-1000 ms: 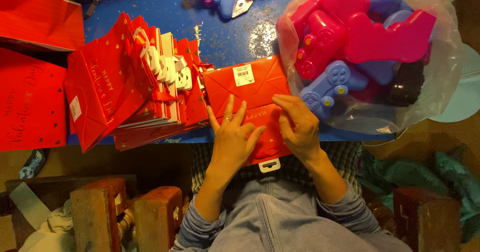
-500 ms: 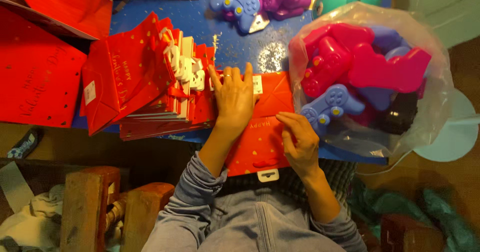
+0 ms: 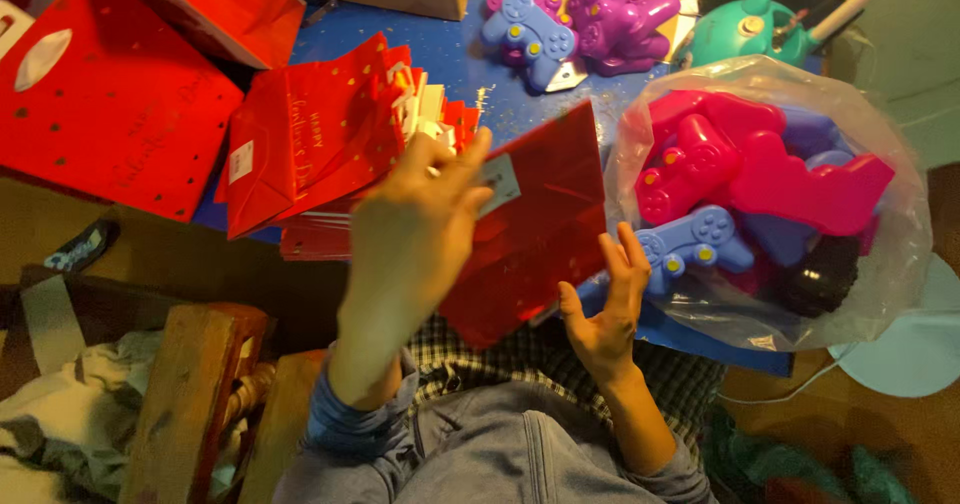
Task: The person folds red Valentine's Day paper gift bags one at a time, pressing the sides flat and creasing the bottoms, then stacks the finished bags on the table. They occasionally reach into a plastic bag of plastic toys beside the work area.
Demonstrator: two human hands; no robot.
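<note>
Both hands lift a flat red paper bag (image 3: pixel 535 219) off the blue table (image 3: pixel 440 54). The left hand (image 3: pixel 420 214) grips its top edge; the right hand (image 3: pixel 610 299) supports its lower edge, beside a clear sack of toy controllers (image 3: pixel 770 199).

Glossy red paper bag (image 3: pixel 540 224); clear crinkled plastic sack (image 3: pixel 880 164).

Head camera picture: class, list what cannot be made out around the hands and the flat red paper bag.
- Flat red paper bag: upper left corner hidden by left hand.
- Left hand: blurred; grip unclear.
- Stack of red paper bags: count unreadable, overlapping.
- Clear plastic sack: lower toys hidden.
</note>
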